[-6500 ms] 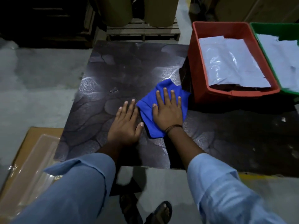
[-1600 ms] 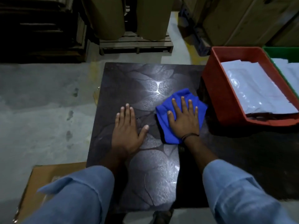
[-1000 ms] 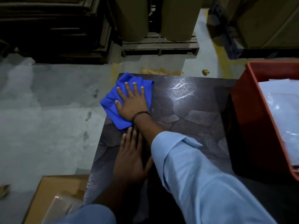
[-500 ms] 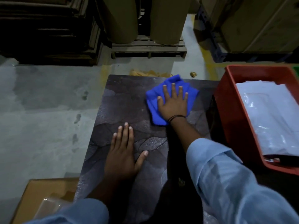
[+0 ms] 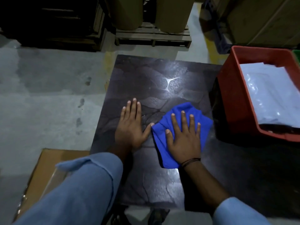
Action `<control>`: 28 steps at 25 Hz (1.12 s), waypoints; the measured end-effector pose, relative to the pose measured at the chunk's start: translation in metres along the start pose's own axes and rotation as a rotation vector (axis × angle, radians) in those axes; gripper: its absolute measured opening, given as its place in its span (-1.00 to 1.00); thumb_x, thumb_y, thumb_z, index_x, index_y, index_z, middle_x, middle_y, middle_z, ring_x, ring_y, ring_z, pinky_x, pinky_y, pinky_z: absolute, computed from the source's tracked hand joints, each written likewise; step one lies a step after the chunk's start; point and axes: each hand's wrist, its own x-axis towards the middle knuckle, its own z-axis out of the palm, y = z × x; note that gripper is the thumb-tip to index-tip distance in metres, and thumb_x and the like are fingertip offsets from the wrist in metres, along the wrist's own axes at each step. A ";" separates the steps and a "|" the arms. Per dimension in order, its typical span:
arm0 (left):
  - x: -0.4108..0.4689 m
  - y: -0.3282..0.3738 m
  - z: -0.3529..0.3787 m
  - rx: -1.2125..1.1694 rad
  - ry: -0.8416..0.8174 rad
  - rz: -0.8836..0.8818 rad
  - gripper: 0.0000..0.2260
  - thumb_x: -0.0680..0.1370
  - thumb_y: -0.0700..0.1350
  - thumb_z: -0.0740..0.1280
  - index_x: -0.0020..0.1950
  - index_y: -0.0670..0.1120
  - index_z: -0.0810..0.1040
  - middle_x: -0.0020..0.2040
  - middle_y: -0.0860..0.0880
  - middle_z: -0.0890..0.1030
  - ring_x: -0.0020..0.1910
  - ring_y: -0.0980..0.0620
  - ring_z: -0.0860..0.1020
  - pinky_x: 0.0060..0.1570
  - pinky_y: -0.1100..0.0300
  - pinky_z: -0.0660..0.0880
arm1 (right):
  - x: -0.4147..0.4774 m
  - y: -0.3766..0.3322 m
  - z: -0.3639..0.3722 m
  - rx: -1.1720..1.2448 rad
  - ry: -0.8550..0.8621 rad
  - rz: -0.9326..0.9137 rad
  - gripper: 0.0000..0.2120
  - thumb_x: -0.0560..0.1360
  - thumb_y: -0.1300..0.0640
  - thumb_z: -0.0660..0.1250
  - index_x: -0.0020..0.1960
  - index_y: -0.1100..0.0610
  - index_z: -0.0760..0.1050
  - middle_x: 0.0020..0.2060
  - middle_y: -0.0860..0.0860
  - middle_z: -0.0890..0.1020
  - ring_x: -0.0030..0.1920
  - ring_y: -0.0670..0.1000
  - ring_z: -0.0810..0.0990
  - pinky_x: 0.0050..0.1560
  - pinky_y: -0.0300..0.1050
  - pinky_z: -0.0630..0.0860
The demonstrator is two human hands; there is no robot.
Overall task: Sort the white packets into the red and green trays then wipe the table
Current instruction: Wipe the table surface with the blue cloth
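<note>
My right hand (image 5: pixel 183 137) lies flat, fingers spread, pressing a crumpled blue cloth (image 5: pixel 178 109) onto the dark stone-patterned table (image 5: pixel 146 78). My left hand (image 5: pixel 131 125) rests flat and bare on the table just left of the cloth, its thumb touching the cloth's edge. The red tray (image 5: pixel 227 95) stands at the table's right side with white packets (image 5: pixel 272 95) lying inside. Only a sliver of the green tray (image 5: pixel 296 53) shows at the right edge of the frame.
A cardboard box (image 5: pixel 47 166) with clear plastic sits on the floor at lower left. A wooden pallet (image 5: pixel 152 36) carrying large brown rolls stands beyond the table's far edge, and cardboard cartons (image 5: pixel 259 18) are stacked at upper right. Grey concrete floor spreads left.
My right hand has slid the blue cloth from the table's far edge back toward me, ending beside my left hand, which stayed planted.
</note>
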 end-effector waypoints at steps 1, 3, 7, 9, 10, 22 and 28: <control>0.001 0.000 0.000 -0.007 -0.022 -0.003 -0.19 0.61 0.34 0.05 0.64 -0.23 0.05 0.66 -0.19 0.03 0.64 -0.16 -0.01 0.59 -0.11 0.02 | -0.011 -0.013 -0.002 0.016 -0.016 -0.035 -0.39 0.58 -0.25 0.00 0.59 -0.11 0.04 0.60 0.04 0.08 0.59 0.20 -0.03 0.51 0.30 -0.03; -0.002 0.004 -0.004 -0.023 -0.054 -0.015 -0.19 0.61 0.34 0.04 0.63 -0.23 0.06 0.65 -0.20 0.05 0.64 -0.18 0.01 0.58 -0.14 0.04 | -0.046 -0.030 -0.007 0.042 -0.024 -0.137 -0.38 0.59 -0.24 0.03 0.60 -0.11 0.02 0.60 0.02 0.05 0.59 0.18 -0.05 0.51 0.31 -0.02; -0.052 0.005 -0.009 -0.010 -0.067 0.001 -0.23 0.62 0.31 0.02 0.64 -0.20 0.05 0.66 -0.18 0.02 0.64 -0.19 -0.01 0.57 -0.16 0.04 | -0.137 -0.010 -0.018 0.065 -0.035 -0.200 -0.38 0.59 -0.22 0.09 0.60 -0.13 0.00 0.61 -0.03 0.00 0.60 0.12 -0.11 0.51 0.28 0.02; -0.098 -0.001 -0.013 -0.002 -0.064 0.060 -0.24 0.62 0.30 0.03 0.65 -0.18 0.03 0.67 -0.16 -0.02 0.65 -0.16 -0.05 0.57 -0.16 0.04 | -0.151 0.011 -0.019 0.056 -0.030 -0.158 -0.40 0.59 -0.19 0.08 0.59 -0.13 0.03 0.60 -0.04 0.03 0.60 0.11 -0.07 0.51 0.28 0.04; -0.120 -0.005 -0.013 -0.009 -0.052 0.093 -0.25 0.63 0.29 0.04 0.65 -0.18 0.04 0.67 -0.16 -0.01 0.65 -0.15 -0.05 0.57 -0.16 0.05 | -0.145 0.020 -0.017 0.030 -0.025 -0.112 -0.41 0.59 -0.18 0.06 0.59 -0.13 0.06 0.60 -0.03 0.06 0.60 0.12 -0.03 0.50 0.28 0.05; -0.159 -0.018 -0.010 0.017 -0.008 0.139 -0.26 0.61 0.26 0.10 0.65 -0.17 0.08 0.66 -0.14 0.01 0.65 -0.14 -0.03 0.57 -0.15 0.05 | -0.128 -0.039 -0.001 0.071 0.026 -0.178 -0.43 0.60 -0.15 0.04 0.59 -0.10 0.09 0.60 -0.03 0.08 0.60 0.11 -0.01 0.53 0.23 0.01; -0.157 -0.017 -0.013 0.024 -0.025 0.123 -0.26 0.63 0.29 0.06 0.65 -0.15 0.04 0.67 -0.13 -0.03 0.65 -0.13 -0.07 0.57 -0.15 0.04 | -0.051 -0.003 -0.002 0.059 0.012 0.219 -0.39 0.56 -0.21 -0.03 0.57 -0.06 0.17 0.56 0.07 0.20 0.56 0.22 0.11 0.50 0.30 0.05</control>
